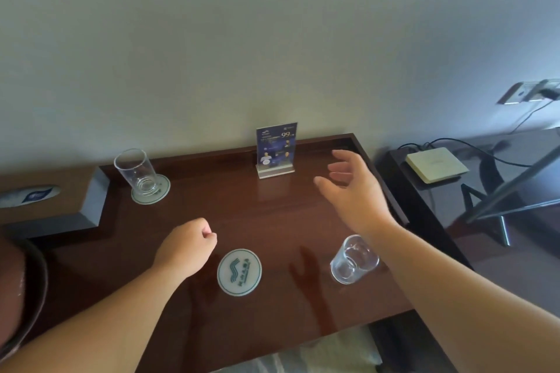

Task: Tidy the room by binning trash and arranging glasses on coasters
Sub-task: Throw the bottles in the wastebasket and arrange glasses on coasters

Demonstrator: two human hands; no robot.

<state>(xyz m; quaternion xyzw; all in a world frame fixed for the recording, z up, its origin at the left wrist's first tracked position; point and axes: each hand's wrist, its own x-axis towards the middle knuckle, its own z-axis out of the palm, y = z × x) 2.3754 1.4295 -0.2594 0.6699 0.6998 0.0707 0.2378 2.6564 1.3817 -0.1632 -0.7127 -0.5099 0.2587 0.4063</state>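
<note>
On the dark wooden table (272, 212) a tall clear glass (136, 172) stands on a white round coaster (160, 191) at the back left. A second white coaster with a green logo (239, 272) lies bare near the front. To its right a short clear glass (353, 260) sits directly on the wood, partly behind my right forearm. My left hand (186, 247) is a closed fist with nothing in it, just left of the bare coaster. My right hand (353, 188) hovers open above the table's right side, beyond the short glass.
A blue card in an acrylic stand (276, 148) stands at the back against the wall. A tissue box holder (45, 200) sits at the left. A lower black stand at the right carries a white router box (436, 164), cables and a metal frame (509, 200).
</note>
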